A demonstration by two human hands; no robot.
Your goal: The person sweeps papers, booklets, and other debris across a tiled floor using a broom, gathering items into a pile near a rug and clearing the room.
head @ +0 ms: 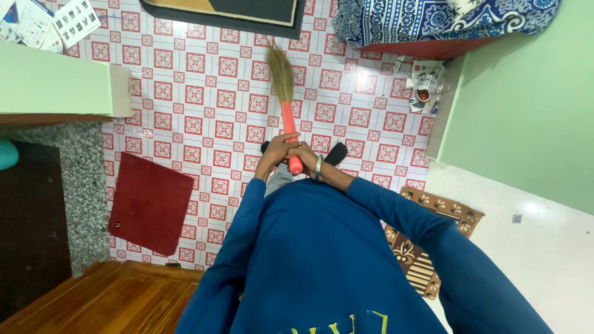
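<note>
A grass broom point(282, 74) with an orange handle point(289, 127) points away from me over the red and white patterned floor tiles point(204, 93). Both hands grip the handle's near end in front of my body. My left hand point(278, 148) wraps it from the left. My right hand point(304, 154), with a bangle on the wrist, wraps it from the right, and the two hands touch. The handle's tip shows just below them. My blue sleeves and top fill the lower frame.
A dark red mat point(151, 204) lies on the floor at left, a brown patterned rug point(427, 266) at right. A blue patterned bedspread point(433, 18) is at top right, with clutter point(426, 83) by the green wall point(532, 105). A framed board point(229, 15) leans at the top.
</note>
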